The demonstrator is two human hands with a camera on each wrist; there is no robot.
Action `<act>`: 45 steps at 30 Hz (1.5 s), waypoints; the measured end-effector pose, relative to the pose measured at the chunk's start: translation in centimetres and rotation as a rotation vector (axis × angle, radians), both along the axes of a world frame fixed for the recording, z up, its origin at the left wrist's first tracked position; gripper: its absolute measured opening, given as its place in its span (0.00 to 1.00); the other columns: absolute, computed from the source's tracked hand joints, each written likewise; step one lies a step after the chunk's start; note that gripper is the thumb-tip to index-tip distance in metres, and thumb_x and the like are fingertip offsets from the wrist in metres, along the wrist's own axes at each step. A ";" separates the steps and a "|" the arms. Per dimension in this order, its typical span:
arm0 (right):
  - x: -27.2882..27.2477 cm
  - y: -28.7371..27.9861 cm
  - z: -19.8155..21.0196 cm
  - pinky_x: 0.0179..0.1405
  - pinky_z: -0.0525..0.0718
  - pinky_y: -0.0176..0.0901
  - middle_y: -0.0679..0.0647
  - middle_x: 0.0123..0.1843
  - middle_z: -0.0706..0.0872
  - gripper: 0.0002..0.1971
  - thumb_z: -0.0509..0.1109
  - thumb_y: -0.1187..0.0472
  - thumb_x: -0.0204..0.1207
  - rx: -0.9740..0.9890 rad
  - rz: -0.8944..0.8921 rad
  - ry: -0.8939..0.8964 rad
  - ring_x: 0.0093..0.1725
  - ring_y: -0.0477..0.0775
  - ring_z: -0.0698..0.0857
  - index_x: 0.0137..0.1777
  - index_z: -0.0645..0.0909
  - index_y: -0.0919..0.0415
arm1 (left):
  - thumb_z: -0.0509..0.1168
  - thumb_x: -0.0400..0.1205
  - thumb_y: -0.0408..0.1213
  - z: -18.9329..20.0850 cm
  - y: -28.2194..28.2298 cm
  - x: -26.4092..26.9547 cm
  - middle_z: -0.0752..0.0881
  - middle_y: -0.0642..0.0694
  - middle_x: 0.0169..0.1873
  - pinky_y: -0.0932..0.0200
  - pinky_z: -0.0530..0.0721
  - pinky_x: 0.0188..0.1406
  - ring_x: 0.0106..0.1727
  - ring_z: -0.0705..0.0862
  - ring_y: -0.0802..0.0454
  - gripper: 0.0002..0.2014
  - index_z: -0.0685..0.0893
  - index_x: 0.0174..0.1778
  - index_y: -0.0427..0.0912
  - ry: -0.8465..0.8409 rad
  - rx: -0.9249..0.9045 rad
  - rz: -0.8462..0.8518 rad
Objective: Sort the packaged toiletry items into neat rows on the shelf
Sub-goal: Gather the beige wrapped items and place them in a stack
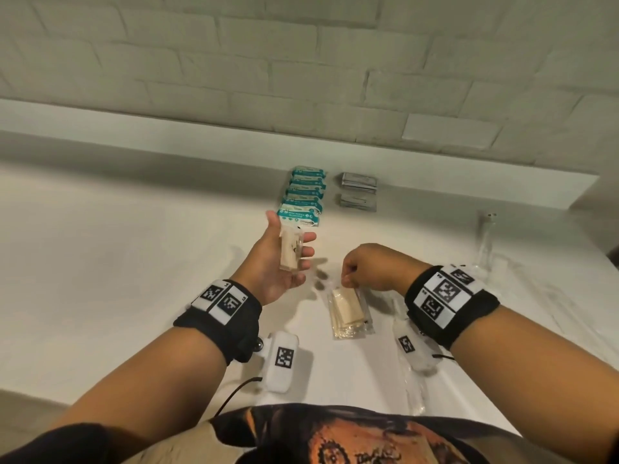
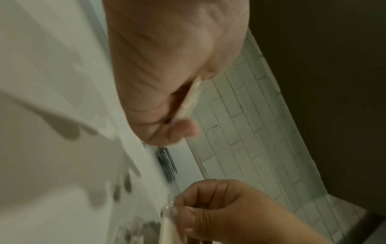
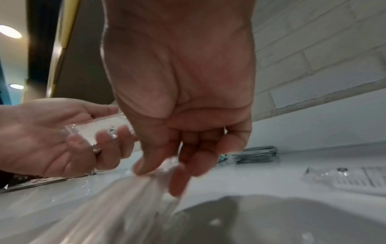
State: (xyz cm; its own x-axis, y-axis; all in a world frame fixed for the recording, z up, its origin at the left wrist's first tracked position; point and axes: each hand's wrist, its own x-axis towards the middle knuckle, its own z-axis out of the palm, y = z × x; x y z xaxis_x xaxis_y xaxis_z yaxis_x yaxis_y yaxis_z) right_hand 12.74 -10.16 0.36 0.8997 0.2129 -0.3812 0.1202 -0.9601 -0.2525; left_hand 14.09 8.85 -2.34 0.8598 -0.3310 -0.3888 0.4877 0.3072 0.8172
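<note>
My left hand (image 1: 284, 256) is raised palm-up over the white shelf (image 1: 134, 262) and grips a beige item in clear wrap (image 1: 290, 247), also seen as the wrapped item (image 3: 100, 128) from the right wrist. My right hand (image 1: 365, 269) pinches the top edge of a clear-wrapped beige packet (image 1: 348, 308) that hangs down onto a small pile of such packets (image 1: 348, 329). A row of teal wipe packs (image 1: 303, 195) lies toward the wall, with two stacks of grey sachets (image 1: 358, 192) to its right.
A clear plastic tube pack (image 1: 485, 242) lies at the right of the shelf. A white ledge (image 1: 301, 152) runs along the brick wall behind the rows. Another clear wrapper (image 1: 413, 393) lies near the front edge.
</note>
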 end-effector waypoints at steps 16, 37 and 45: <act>-0.2 -0.6 2.1 0.30 0.84 0.42 0.60 0.33 0.85 0.09 0.72 0.75 0.73 0.996 -0.392 0.004 0.27 0.53 0.85 0.44 0.77 0.63 | 0.68 0.79 0.24 0.8 -1.2 -0.6 0.85 0.44 0.40 0.60 0.82 0.40 0.40 0.84 0.52 0.09 0.80 0.50 0.41 -0.326 0.227 0.024; -1.1 -1.0 2.6 0.37 0.77 0.40 0.46 0.37 0.85 0.03 0.76 0.61 0.73 0.392 -0.199 -0.249 0.38 0.48 0.81 0.39 0.85 0.53 | 0.73 0.75 0.27 1.3 -2.5 -1.1 0.86 0.41 0.37 0.50 0.84 0.49 0.41 0.85 0.45 0.12 0.78 0.48 0.43 -0.452 0.361 -0.118; -2.1 -0.9 1.3 0.42 0.75 0.41 0.47 0.43 0.81 0.04 0.65 0.60 0.81 0.068 -0.078 -0.104 0.43 0.49 0.79 0.45 0.80 0.55 | 0.65 0.83 0.48 -0.4 -1.5 -1.4 0.90 0.38 0.39 0.50 0.87 0.44 0.34 0.86 0.47 0.18 0.85 0.50 0.33 -0.185 0.715 -0.482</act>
